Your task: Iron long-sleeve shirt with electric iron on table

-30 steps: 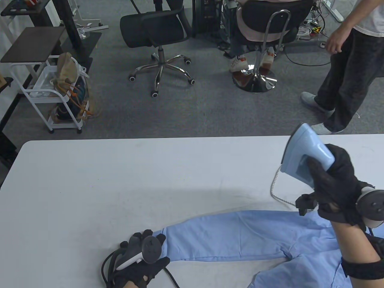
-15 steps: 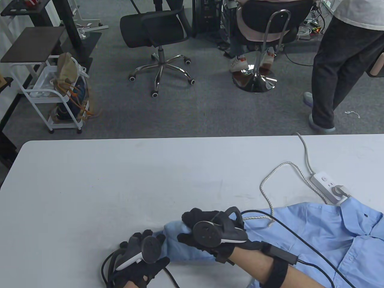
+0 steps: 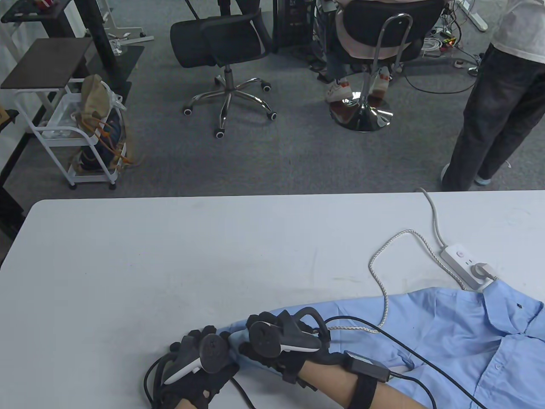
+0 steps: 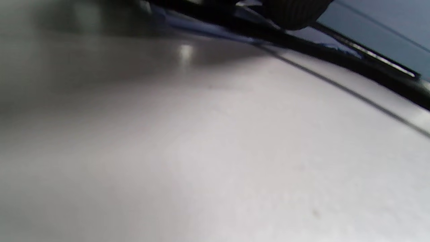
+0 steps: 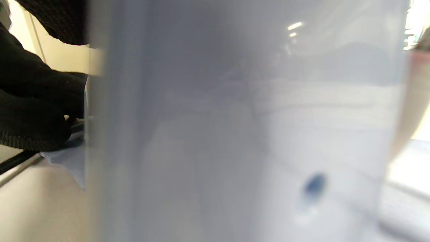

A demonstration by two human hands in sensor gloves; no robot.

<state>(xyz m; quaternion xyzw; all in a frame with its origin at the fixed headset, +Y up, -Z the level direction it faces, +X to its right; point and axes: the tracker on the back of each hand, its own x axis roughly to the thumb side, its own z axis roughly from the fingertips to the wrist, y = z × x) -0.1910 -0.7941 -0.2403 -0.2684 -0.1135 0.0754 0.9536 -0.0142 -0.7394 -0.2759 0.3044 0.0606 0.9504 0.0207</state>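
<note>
A light blue long-sleeve shirt (image 3: 464,336) lies on the white table (image 3: 170,255), its sleeve (image 3: 357,313) stretched left. My left hand (image 3: 200,341) lies flat at the cuff end, its fingers straight. Right beside it, my right hand (image 3: 266,334) sits on the sleeve near the cuff and grips the pale blue iron (image 5: 235,134). That iron fills the right wrist view and is hidden under the hand and tracker in the table view. Its braided cord (image 3: 377,264) runs over the shirt toward my right hand.
A white power strip (image 3: 462,260) with a plug in it lies at the shirt's collar on the right. Black glove cables trail over the shirt (image 3: 408,349). Beyond the table's far edge are office chairs (image 3: 225,47), a white cart (image 3: 85,128) and a standing person (image 3: 498,106).
My right hand brought the iron down from the raised position at the right onto the sleeve, then slid it left to the cuff. My left hand stayed put. The person behind walked.
</note>
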